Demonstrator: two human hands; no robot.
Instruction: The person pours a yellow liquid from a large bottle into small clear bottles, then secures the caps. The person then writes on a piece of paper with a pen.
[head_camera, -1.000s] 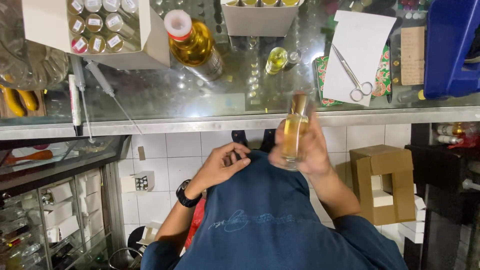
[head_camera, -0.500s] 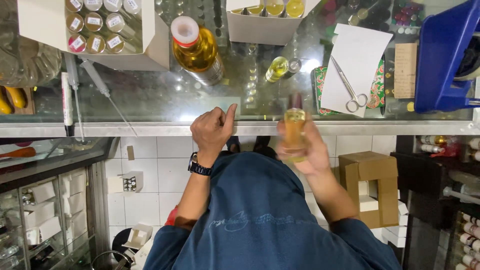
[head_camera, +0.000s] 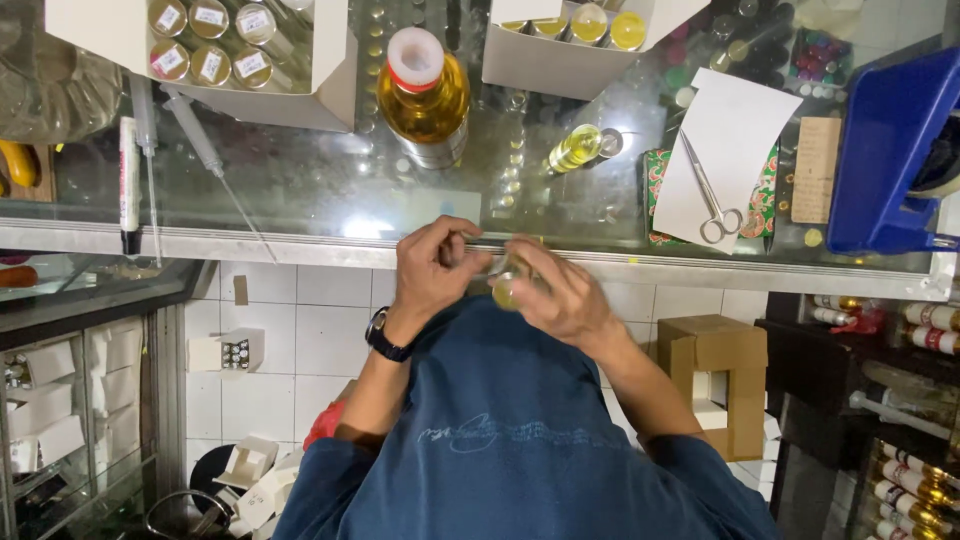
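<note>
My right hand (head_camera: 560, 292) grips a small glass bottle of yellow liquid (head_camera: 507, 289) close to my chest, just below the edge of the glass counter (head_camera: 330, 190). My left hand (head_camera: 432, 265), a dark watch on its wrist, pinches at the bottle's top end; what it holds there is hidden by the fingers. Both hands meet over my blue shirt (head_camera: 520, 440).
On the counter stand a large bottle of yellow liquid with a white cap (head_camera: 424, 92), a small yellow vial (head_camera: 575, 148), two white boxes of bottles (head_camera: 215, 50), syringes (head_camera: 195, 130), scissors on white paper (head_camera: 712, 195) and a blue bin (head_camera: 890, 150). A cardboard box (head_camera: 722, 380) sits lower right.
My right hand has lowered the bottle from upright in front of me to chest height. My left hand has come across and now meets the bottle's top.
</note>
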